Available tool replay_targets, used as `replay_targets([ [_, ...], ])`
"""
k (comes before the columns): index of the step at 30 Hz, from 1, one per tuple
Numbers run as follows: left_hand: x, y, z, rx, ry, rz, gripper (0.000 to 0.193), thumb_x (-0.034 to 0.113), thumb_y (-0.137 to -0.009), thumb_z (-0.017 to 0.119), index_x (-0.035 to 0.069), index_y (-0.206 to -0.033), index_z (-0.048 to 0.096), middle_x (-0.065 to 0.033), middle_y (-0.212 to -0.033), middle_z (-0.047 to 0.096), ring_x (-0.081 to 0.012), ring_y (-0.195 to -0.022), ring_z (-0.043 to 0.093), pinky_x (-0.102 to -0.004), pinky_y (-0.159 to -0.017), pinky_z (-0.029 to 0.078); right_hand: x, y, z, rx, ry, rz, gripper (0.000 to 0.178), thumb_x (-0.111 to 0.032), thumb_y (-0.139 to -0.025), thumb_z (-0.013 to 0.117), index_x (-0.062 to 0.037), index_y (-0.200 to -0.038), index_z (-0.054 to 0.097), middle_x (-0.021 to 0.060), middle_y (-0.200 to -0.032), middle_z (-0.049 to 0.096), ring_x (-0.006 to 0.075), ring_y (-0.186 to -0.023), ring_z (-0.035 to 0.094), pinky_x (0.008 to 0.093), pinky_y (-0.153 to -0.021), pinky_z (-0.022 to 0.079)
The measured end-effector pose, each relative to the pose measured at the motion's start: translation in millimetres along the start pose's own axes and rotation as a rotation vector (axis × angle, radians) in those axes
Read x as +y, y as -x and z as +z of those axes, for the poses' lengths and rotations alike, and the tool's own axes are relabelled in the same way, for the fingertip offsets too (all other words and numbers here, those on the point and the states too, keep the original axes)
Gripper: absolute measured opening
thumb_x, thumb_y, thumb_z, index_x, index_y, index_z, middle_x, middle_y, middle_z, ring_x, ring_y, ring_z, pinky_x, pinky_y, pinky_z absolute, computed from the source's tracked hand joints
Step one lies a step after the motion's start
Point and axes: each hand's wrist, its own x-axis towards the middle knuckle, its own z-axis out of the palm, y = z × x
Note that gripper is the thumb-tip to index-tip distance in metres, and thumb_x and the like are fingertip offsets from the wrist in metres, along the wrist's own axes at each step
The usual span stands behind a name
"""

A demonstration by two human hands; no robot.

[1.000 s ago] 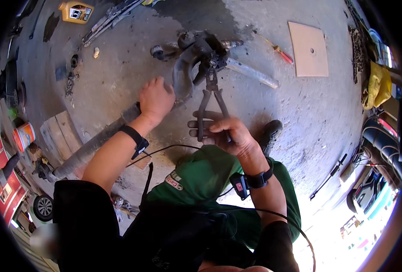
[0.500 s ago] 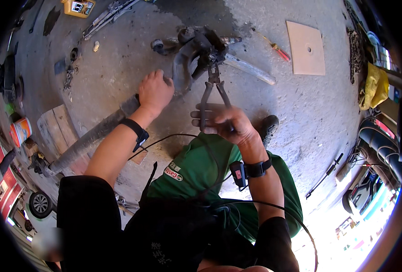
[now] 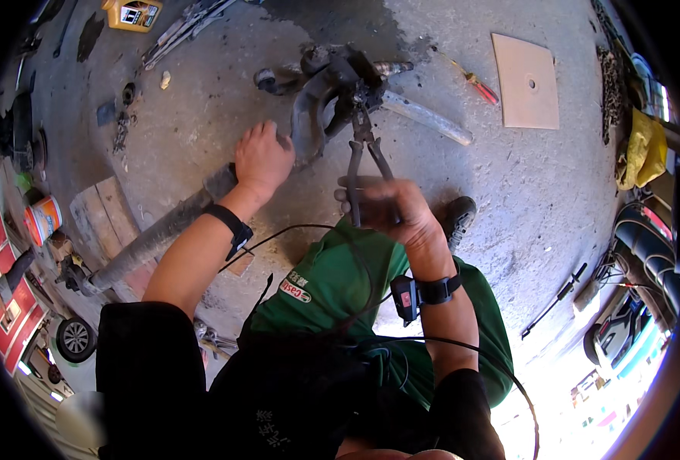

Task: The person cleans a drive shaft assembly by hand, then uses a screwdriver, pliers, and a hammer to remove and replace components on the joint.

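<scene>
Hands: two; left hand (image 3: 263, 162) curled at the dark metal part (image 3: 307, 126), what it grips I cannot tell; right hand (image 3: 407, 208) closed around the pliers (image 3: 354, 172).
Metal part: one, upper centre of the frame.
Board (image 3: 524, 103): one, tan, upper right, one hole.
Pliers: one pair, centre, handles apart, tip at the metal part.
Screwdriver (image 3: 484, 90): one, red-handled, just left of the board.

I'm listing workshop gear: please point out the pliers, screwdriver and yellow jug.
Pliers (image 3: 364, 133), head view, on the joint.
Screwdriver (image 3: 479, 85), head view, on the handle.
Yellow jug (image 3: 132, 14), head view, on the label.
</scene>
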Motion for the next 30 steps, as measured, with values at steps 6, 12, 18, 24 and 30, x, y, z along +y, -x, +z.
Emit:
replay_targets([
  [6, -2, 0, 4, 0.003, -0.008, -0.002, 0.021, 0.023, -0.089, 0.059, 0.003, -0.095, 0.061, -0.0174, -0.100, 0.066, -0.0388, -0.101, 0.062, -0.0502, -0.088, 0.050, 10, -7, 4, -0.098, -0.317, -0.010, 0.036, -0.023, -0.097, 0.058, 0.0025, -0.123, 0.058, 0.0117, -0.108, 0.064, 0.0219, -0.087, 0.060, 0.0395, -0.081, 0.048],
  [12, -1, -1, 3, -0.008, -0.006, 0.003, 0.019, 0.022, -0.088, 0.060, 0.004, -0.094, 0.061, -0.0167, -0.098, 0.066, -0.0382, -0.099, 0.062, -0.0503, -0.086, 0.050, 28, -22, -5, -0.138, -0.379, 0.004, 0.020, -0.020, -0.101, 0.056, -0.0028, -0.112, 0.060, 0.0070, -0.097, 0.060, 0.0151, -0.072, 0.050, 0.0306, -0.067, 0.042],
  [18, -1, -1, 4, 0.005, -0.006, 0.003, 0.020, 0.024, -0.088, 0.062, 0.005, -0.094, 0.061, -0.0155, -0.100, 0.066, -0.0376, -0.100, 0.062, -0.0500, -0.086, 0.050, 16, -11, 20, 0.179, 0.059, -0.110, 0.036, -0.022, -0.098, 0.061, 0.0003, -0.127, 0.059, 0.0074, -0.097, 0.066, 0.0169, -0.080, 0.062, 0.0308, -0.071, 0.047],
  [24, -3, -1, 3, 0.028, 0.023, -0.006, 0.022, 0.026, -0.088, 0.062, 0.005, -0.095, 0.061, -0.0155, -0.100, 0.066, -0.0378, -0.099, 0.062, -0.0496, -0.087, 0.050, -31, 27, 36, 0.653, 0.822, -0.390, 0.037, -0.029, -0.093, 0.069, 0.0027, -0.110, 0.060, 0.0078, -0.078, 0.065, 0.0183, -0.073, 0.067, 0.0357, -0.068, 0.053],
  [30, -2, 0, 5, 0.023, 0.015, -0.011, 0.022, 0.025, -0.087, 0.062, 0.005, -0.096, 0.062, -0.0154, -0.098, 0.066, -0.0369, -0.099, 0.063, -0.0492, -0.086, 0.050, -149, 20, 67, 0.676, 1.983, -0.371, 0.056, -0.013, -0.080, 0.071, -0.0059, -0.134, 0.060, 0.0270, -0.095, 0.071, 0.0423, -0.091, 0.069, 0.0461, -0.083, 0.053],
])
